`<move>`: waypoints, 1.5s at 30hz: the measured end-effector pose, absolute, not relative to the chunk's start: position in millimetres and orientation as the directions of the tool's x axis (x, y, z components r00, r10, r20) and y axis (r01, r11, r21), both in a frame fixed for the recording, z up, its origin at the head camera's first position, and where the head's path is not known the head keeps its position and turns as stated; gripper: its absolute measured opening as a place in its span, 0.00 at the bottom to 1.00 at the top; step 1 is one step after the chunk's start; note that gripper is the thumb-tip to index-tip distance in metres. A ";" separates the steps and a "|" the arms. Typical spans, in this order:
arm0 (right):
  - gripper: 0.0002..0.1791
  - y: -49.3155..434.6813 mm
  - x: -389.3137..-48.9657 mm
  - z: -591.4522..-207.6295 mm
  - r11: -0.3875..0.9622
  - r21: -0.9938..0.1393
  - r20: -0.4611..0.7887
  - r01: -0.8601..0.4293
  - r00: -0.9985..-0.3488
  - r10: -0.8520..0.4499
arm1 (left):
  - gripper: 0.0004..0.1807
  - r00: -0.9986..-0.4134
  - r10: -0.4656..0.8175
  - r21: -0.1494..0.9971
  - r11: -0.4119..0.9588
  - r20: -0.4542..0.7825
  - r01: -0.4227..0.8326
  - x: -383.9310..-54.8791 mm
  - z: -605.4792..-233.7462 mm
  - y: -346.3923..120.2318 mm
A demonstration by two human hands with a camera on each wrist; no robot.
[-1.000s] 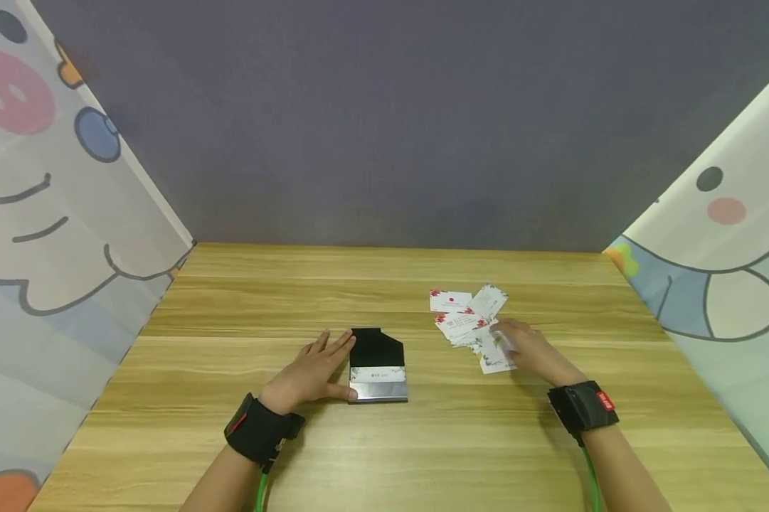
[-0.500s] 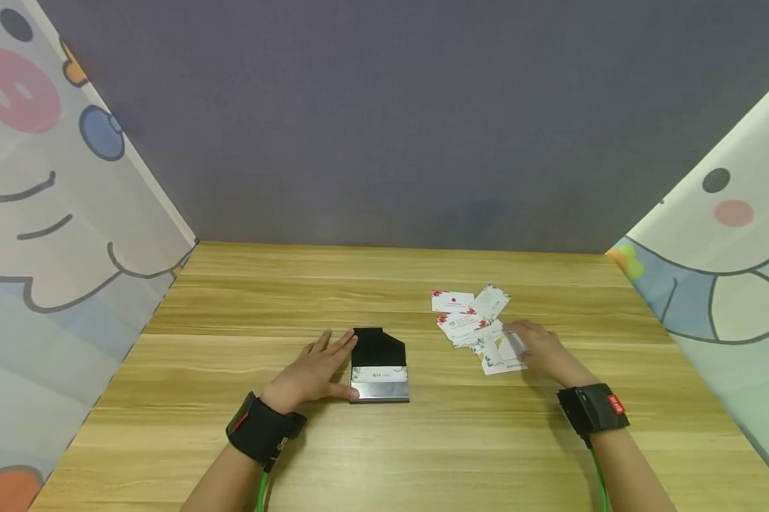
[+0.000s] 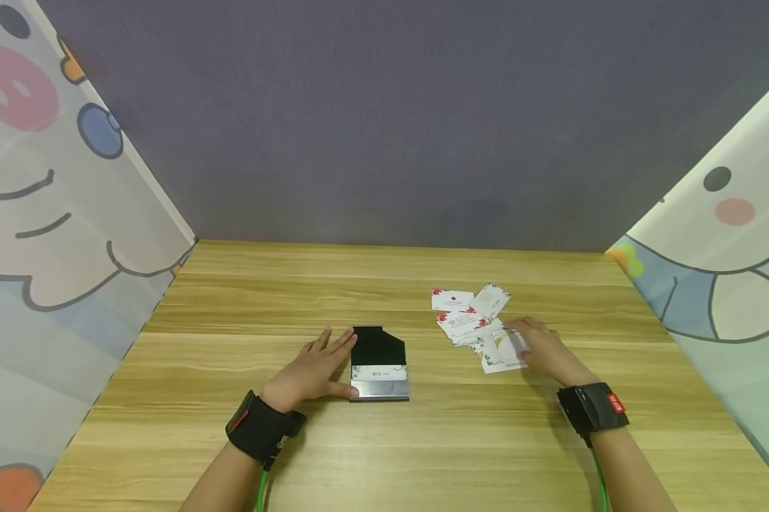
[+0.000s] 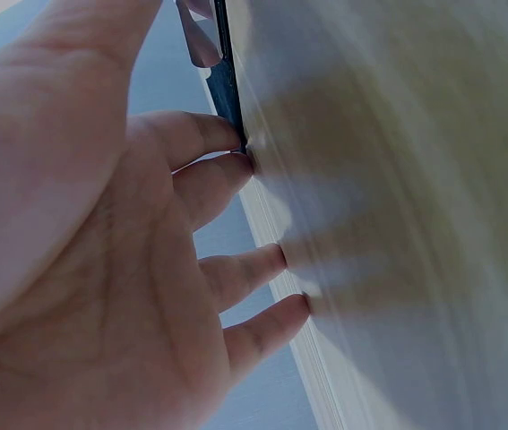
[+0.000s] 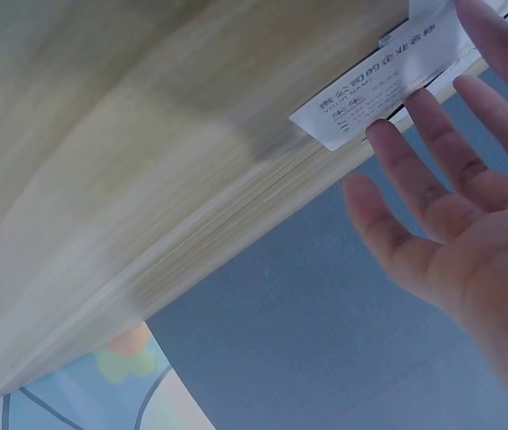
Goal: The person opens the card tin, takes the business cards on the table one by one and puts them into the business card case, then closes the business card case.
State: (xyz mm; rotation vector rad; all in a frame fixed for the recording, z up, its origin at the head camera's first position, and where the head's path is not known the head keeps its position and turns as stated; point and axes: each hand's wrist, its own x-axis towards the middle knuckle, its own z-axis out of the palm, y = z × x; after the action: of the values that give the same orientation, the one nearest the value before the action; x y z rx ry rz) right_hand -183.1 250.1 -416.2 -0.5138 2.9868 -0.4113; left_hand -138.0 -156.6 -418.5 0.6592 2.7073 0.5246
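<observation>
Cards [image 3: 464,323] lie overlapping on the table [image 3: 422,455], right of centre. Left hand [image 3: 310,375], spread and grasping nothing, touches the case [image 3: 379,351]; right hand [image 3: 544,354] meets the nearest cards, though I cannot tell whether it pinches one. Best steady the case and lift one card by its edge, neighbours undisturbed.
</observation>
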 end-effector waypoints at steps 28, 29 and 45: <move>0.14 247.3 -185.6 -415.8 0.858 -0.289 0.205 -0.425 -0.903 -0.378 | 0.51 -0.845 0.498 0.402 0.826 -0.194 0.394 -137.8 -417.5 -157.7; 0.14 247.1 -185.5 -415.6 0.851 -0.298 0.218 -0.432 -0.899 -0.380 | 0.52 -0.844 0.499 0.402 0.826 -0.194 0.396 -137.8 -417.4 -157.6; 0.11 227.2 -184.1 -406.9 0.829 -0.306 0.269 -0.468 -0.878 -0.397 | 0.51 -0.843 0.501 0.419 0.820 -0.194 0.391 -137.5 -417.4 -156.6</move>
State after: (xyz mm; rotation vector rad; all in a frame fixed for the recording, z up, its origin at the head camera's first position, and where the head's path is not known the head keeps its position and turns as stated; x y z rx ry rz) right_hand -184.1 227.2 -406.9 -0.7623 3.1894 -0.6178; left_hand -137.5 -156.6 -417.4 0.6805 2.7081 0.5308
